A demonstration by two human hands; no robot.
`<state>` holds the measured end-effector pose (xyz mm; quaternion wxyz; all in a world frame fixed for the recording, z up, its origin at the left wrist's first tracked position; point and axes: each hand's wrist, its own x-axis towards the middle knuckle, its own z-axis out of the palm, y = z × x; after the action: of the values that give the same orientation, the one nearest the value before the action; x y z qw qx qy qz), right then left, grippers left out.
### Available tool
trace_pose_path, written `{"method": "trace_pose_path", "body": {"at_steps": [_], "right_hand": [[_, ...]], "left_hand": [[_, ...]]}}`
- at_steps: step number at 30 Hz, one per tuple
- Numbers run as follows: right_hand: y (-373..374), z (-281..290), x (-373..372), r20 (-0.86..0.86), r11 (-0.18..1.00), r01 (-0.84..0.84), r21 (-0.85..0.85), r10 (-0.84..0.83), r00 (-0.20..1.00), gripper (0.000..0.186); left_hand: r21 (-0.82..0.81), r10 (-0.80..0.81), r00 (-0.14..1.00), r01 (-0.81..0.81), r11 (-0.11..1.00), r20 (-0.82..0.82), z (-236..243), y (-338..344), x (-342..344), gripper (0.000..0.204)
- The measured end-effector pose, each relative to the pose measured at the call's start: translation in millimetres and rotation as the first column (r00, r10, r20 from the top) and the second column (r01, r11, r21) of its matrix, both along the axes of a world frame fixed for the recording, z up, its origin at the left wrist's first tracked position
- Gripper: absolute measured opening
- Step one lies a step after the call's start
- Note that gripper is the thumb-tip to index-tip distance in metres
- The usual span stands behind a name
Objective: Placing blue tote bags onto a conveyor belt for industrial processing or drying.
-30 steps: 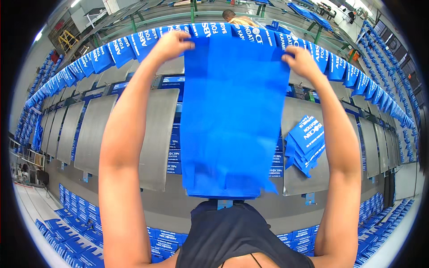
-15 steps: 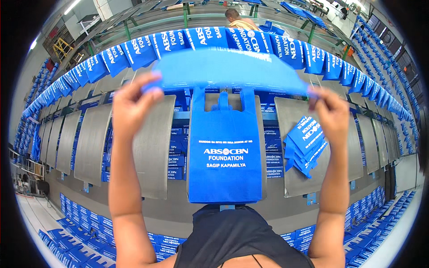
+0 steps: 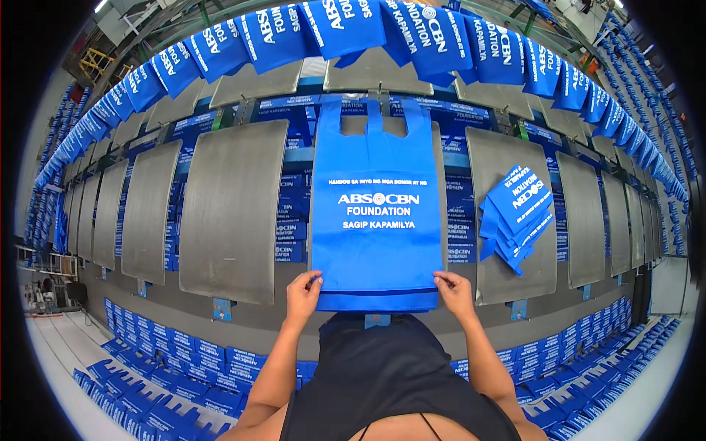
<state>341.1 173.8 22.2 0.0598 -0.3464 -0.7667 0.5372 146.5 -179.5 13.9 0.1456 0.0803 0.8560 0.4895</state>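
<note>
The wide blue fabric bag with white printing and cut-out handles (image 3: 375,253) lies flat in front of the person, its handles pointing away, on a grey rectangular panel (image 3: 439,151) that shows as a narrow strip at its right side. From here I see the left hand (image 3: 302,295) nearly closed, thumb and fingertips pinching the bag's lower left edge. The right hand (image 3: 455,292) mirrors it, pinching the lower right edge. Another blue fabric edge (image 3: 379,302) peeks out beneath the bag's bottom. To the right, a fanned pile of folded blue printed pieces (image 3: 518,213) rests askew on the neighbouring grey panel (image 3: 515,290).
</note>
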Motion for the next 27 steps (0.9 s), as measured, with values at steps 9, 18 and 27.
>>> {"method": "trace_pose_path", "body": {"at_steps": [9,18,27], "right_hand": [[-31,-7,32,0.002,0.997,-0.069,0.025,0.069,0.998,0.014],[86,26,2,-0.104,0.677,0.004,0.736,0.108,0.989,0.042],[261,8,-45,0.419,0.386,-0.35,0.853,-0.11,0.901,0.02]], "left_hand": [[-0.047,-0.096,0.981,0.089,0.995,-0.169,-5,-21,34,0.012],[-0.452,-0.452,0.762,0.236,0.86,-0.463,15,36,5,0.047],[-0.754,-0.697,0.663,0.303,0.582,-0.271,11,107,-14,0.073]]}}
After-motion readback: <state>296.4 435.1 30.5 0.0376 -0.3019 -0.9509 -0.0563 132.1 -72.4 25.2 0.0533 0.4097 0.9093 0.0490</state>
